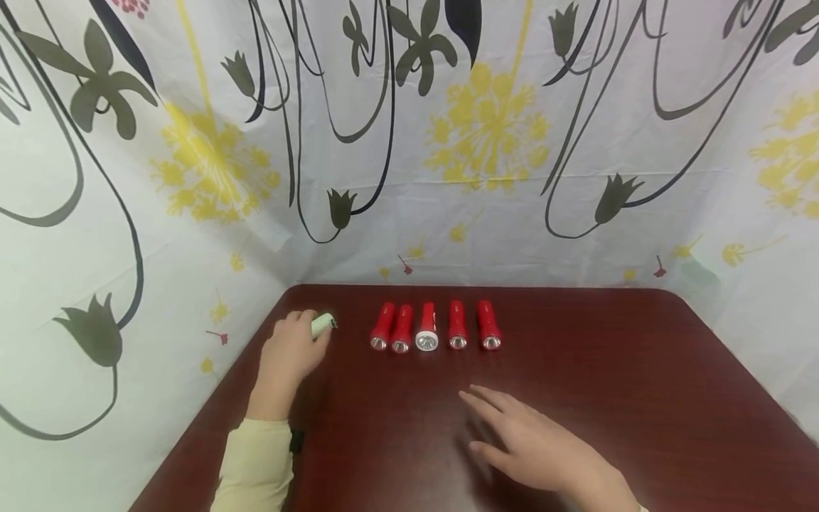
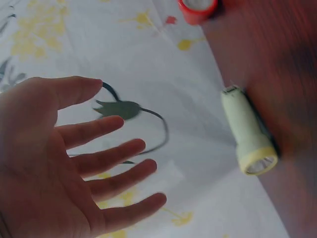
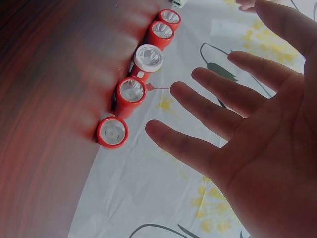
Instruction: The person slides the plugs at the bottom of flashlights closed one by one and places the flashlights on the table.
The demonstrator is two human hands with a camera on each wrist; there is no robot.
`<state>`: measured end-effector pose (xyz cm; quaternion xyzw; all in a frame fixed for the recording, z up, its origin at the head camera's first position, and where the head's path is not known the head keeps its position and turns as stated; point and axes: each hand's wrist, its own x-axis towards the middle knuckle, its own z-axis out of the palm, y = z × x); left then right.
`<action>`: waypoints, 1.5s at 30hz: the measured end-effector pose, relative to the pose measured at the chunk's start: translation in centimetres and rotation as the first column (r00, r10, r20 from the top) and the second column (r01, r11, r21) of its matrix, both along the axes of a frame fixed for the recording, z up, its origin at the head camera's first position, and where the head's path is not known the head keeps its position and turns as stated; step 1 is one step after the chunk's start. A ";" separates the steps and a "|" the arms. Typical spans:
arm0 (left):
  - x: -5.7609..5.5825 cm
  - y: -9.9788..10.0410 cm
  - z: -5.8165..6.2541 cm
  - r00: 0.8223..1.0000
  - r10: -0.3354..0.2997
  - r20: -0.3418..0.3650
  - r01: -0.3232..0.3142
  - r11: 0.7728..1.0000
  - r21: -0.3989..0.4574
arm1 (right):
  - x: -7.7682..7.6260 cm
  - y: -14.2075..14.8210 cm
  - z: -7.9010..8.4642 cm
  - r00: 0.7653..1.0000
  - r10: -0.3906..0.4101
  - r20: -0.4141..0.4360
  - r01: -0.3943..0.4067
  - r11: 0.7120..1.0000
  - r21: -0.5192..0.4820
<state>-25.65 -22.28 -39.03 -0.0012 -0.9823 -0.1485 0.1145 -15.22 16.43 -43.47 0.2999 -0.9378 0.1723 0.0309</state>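
A pale green flashlight (image 1: 323, 325) with a yellow head lies on the table toward the far left. My left hand (image 1: 291, 359) is over it in the head view and hides its head end. In the left wrist view that hand (image 2: 74, 153) has its fingers spread, and the flashlight (image 2: 243, 119) lies apart from the fingertips. My right hand (image 1: 540, 441) is held over the near right part of the table, fingers extended, holding nothing. Several red flashlights lie in a row ahead, lenses toward me; a white-rimmed one (image 1: 427, 331) is in the middle.
The dark red-brown table (image 1: 397, 427) has rounded far corners. A white flower-printed cloth (image 1: 384, 249) hangs along its back and sides. The row's right end is a red flashlight (image 1: 489, 326), its left end another red flashlight (image 1: 383, 326).
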 end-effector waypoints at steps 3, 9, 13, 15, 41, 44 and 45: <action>-1.3 -0.9 -0.2 0.995 0.039 0.095 -0.039 0.999 -0.004 | 0.1 -0.1 0.0 1.000 0.007 0.004 -0.007 1.000 0.003; -3.7 -2.5 -1.5 0.972 0.094 0.215 -0.088 0.995 -0.036 | 0.3 -0.6 0.0 0.999 0.032 0.024 -0.033 0.999 0.026; -5.6 -3.3 -2.0 0.960 0.111 0.256 -0.109 0.994 -0.024 | 0.2 -0.9 0.2 0.998 0.038 0.048 -0.040 0.998 0.041; -6.5 -3.5 -2.3 0.954 0.121 0.274 -0.119 0.993 -0.026 | 0.2 -1.0 0.3 0.997 0.033 0.072 -0.037 0.998 0.044; -9.1 -5.3 -4.5 0.934 0.084 0.347 -0.072 0.996 -0.048 | 0.3 -1.8 0.2 0.991 0.030 0.131 -0.041 0.996 0.079; -9.1 -5.4 -4.6 0.946 0.073 0.315 -0.059 0.997 -0.054 | 0.3 -1.8 0.2 0.992 0.031 0.124 -0.041 0.996 0.080; -9.1 -5.4 -4.6 0.949 0.070 0.307 -0.055 0.997 -0.058 | 0.3 -1.7 0.2 0.992 0.031 0.122 -0.041 0.996 0.080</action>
